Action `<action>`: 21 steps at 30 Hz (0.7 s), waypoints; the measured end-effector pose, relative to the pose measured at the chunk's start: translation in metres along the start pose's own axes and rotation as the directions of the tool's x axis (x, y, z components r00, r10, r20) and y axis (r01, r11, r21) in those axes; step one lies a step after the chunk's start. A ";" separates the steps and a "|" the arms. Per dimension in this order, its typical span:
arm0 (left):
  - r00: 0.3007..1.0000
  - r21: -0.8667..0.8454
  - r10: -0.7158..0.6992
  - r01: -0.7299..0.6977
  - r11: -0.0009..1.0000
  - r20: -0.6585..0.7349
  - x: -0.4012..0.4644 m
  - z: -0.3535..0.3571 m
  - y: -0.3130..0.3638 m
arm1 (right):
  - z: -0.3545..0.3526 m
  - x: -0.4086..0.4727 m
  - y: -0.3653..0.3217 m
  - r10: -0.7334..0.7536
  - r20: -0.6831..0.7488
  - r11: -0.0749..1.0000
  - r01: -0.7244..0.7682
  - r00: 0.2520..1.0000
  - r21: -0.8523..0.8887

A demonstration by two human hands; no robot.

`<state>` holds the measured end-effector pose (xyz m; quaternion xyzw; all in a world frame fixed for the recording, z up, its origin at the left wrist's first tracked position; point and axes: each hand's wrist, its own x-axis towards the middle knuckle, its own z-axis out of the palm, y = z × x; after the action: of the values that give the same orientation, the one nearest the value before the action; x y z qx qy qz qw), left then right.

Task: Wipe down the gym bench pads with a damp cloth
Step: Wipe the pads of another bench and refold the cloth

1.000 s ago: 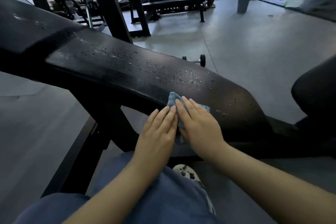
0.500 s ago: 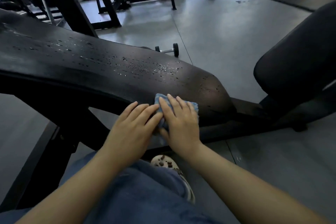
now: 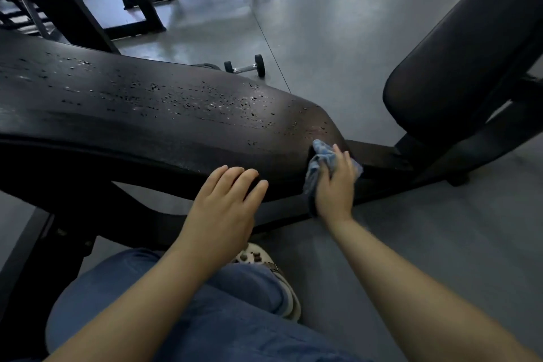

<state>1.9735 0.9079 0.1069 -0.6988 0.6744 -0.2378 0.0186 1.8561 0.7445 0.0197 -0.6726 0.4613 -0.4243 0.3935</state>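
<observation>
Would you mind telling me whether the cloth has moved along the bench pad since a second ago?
Yes. The blue cloth has slid right along the pad to its rounded end.

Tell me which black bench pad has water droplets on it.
The long black pad under both hands, speckled with droplets; the rounded black pad at right looks dry.
</observation>
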 end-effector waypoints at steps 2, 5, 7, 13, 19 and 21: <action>0.999 -0.009 -0.019 0.019 1.000 -0.027 -0.001 0.002 0.003 | 0.013 -0.028 -0.023 0.007 -0.016 0.994 -0.005 1.000 0.106; 0.998 -0.006 -0.033 0.033 0.999 -0.049 0.000 0.004 0.004 | 0.016 -0.040 -0.025 -0.058 0.011 0.985 0.055 0.998 0.164; 0.998 0.005 -0.030 0.030 1.000 -0.058 0.000 0.005 0.003 | 0.011 -0.023 -0.013 -0.010 0.008 0.991 0.009 1.000 0.135; 0.998 0.014 -0.035 0.036 0.999 -0.052 0.000 0.006 0.004 | -0.005 0.033 0.003 0.334 -0.058 0.930 -0.319 0.941 0.181; 0.999 0.009 -0.029 0.029 1.000 -0.042 -0.001 0.006 0.004 | 0.008 0.029 -0.019 0.591 -0.117 0.770 -0.515 0.798 0.376; 0.999 -0.003 -0.013 0.013 1.000 -0.039 -0.001 0.005 0.003 | 0.016 0.019 -0.031 0.626 -0.099 0.736 -0.544 0.773 0.404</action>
<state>1.9730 0.9074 0.1008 -0.6983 0.6705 -0.2507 0.0030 1.8839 0.7364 0.0468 -0.3564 0.6085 -0.4278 0.5654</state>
